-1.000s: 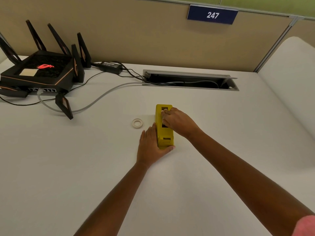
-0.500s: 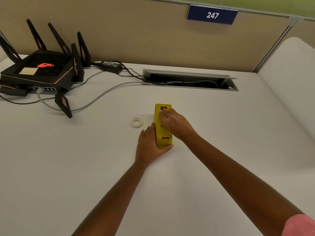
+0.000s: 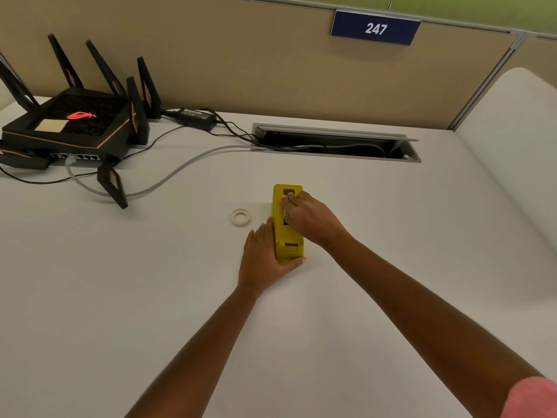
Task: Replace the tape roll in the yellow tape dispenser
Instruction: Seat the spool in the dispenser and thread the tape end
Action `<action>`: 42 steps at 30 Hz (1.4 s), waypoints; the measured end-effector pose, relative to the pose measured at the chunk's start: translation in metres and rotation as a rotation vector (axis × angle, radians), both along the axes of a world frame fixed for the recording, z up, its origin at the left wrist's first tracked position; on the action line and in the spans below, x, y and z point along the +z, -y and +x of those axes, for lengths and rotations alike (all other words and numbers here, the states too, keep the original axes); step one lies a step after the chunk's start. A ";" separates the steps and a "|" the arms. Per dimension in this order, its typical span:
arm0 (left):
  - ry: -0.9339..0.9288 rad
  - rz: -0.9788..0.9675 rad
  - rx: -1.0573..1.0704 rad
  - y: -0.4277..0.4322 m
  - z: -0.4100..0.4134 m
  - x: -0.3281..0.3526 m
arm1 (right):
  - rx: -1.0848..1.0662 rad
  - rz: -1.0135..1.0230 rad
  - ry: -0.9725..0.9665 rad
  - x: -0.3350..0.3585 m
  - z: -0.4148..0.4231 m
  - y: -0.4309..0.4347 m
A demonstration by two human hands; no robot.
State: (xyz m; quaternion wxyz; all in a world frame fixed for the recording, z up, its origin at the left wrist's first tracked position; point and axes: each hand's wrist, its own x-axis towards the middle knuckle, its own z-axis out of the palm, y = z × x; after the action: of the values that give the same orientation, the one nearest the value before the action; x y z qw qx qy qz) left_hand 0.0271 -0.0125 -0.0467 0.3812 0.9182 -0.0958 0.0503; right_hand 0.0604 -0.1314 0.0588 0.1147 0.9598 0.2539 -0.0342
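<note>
At mid-desk, on the white desk top [image 3: 150, 297], the yellow box-shaped plastic tape dispenser [image 3: 288, 254] lies lengthwise. The left hand [image 3: 265, 257] braces its left flank, fingers straight, thumb hooked round the near end. The right hand [image 3: 307, 218] sits atop, fingers curled at the upper opening; whether they grip anything inside cannot be determined. A small white ring-shaped tape roll [image 3: 241, 217] lies apart to the left. Assessment: roll removal or seating is in hand. The next move likely requires a firm brace and a straight pull or press at the opening.
</note>
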 end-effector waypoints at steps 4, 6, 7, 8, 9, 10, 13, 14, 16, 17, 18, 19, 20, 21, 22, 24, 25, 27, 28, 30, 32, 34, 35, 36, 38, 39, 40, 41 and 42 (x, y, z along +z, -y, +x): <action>0.003 0.010 0.002 0.000 0.000 0.001 | -0.015 0.080 0.010 0.002 -0.001 0.003; -0.003 0.008 -0.001 0.000 -0.001 0.001 | -0.001 0.081 0.022 0.002 0.000 0.005; -0.005 0.008 -0.003 0.000 0.000 0.001 | 0.006 0.077 0.026 0.001 0.002 0.005; -0.005 0.010 -0.005 -0.001 0.000 0.000 | 0.008 0.072 0.024 0.001 0.003 0.006; -0.005 0.013 -0.006 0.000 0.000 0.000 | 0.006 0.074 0.019 0.000 0.004 0.006; -0.006 0.017 -0.007 0.000 0.000 -0.001 | 0.003 0.076 0.010 0.000 0.005 0.007; -0.010 0.018 -0.006 -0.001 0.001 -0.002 | -0.007 0.078 -0.005 0.002 0.003 0.007; -0.010 0.017 -0.006 -0.001 0.001 -0.002 | -0.006 0.075 -0.010 0.002 0.003 0.007; -0.013 0.013 -0.008 -0.001 0.001 -0.002 | -0.007 0.080 -0.011 0.002 0.004 0.007; -0.014 0.011 -0.008 -0.001 0.001 -0.002 | -0.009 0.090 -0.011 0.003 0.005 0.007; -0.013 0.013 -0.006 -0.001 0.001 -0.002 | -0.008 0.103 -0.009 0.003 0.005 0.007; -0.012 0.015 -0.006 -0.001 0.002 -0.003 | -0.008 0.125 -0.007 0.004 0.005 0.007; -0.010 0.018 -0.007 -0.001 0.002 -0.003 | -0.009 0.153 -0.009 0.004 0.004 0.008; -0.010 0.018 -0.009 -0.001 0.002 -0.003 | -0.017 0.195 -0.014 0.004 0.003 0.009; -0.011 0.019 -0.010 -0.001 0.002 -0.004 | -0.032 0.240 -0.024 0.004 0.002 0.010; -0.012 0.019 -0.011 -0.001 0.003 -0.004 | -0.071 0.319 -0.038 0.002 -0.001 0.013; -0.010 0.017 -0.011 0.000 0.003 -0.003 | -0.086 0.347 -0.040 0.001 -0.002 0.014; -0.008 0.011 -0.013 0.000 0.003 -0.003 | -0.109 0.391 -0.036 -0.003 -0.003 0.015; -0.008 0.008 -0.012 0.000 0.002 -0.003 | -0.116 0.403 -0.028 -0.005 -0.004 0.015; -0.006 0.009 -0.007 0.000 0.001 -0.003 | -0.122 0.418 -0.004 -0.007 -0.003 0.014; -0.002 0.018 -0.003 0.000 0.001 -0.003 | -0.128 0.429 0.018 -0.008 -0.003 0.012; -0.003 0.019 -0.005 0.000 0.001 -0.002 | -0.129 0.442 0.035 -0.008 -0.003 0.012; -0.004 0.018 -0.006 0.000 0.000 -0.001 | -0.123 0.450 0.046 -0.009 -0.003 0.012; -0.003 0.015 -0.006 0.000 0.000 -0.001 | -0.113 0.459 0.059 -0.009 -0.003 0.012; 0.001 0.012 -0.006 0.000 0.000 0.000 | -0.081 0.476 0.090 -0.011 -0.004 0.012; -0.001 0.012 -0.006 0.000 0.000 0.000 | -0.066 0.487 0.103 -0.013 -0.004 0.012; -0.004 0.012 -0.006 0.000 0.000 0.000 | -0.056 0.499 0.117 -0.013 -0.005 0.012; -0.005 0.011 -0.007 0.000 0.000 0.000 | -0.050 0.510 0.129 -0.014 -0.005 0.012; -0.005 0.010 -0.008 0.000 0.001 0.000 | -0.048 0.518 0.141 -0.015 -0.005 0.012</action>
State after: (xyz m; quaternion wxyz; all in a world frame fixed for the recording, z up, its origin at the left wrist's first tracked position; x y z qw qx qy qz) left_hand 0.0278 -0.0122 -0.0468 0.3769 0.9198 -0.0986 0.0463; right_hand 0.0551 -0.1431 0.0439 -0.1180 0.9630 0.2226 0.0960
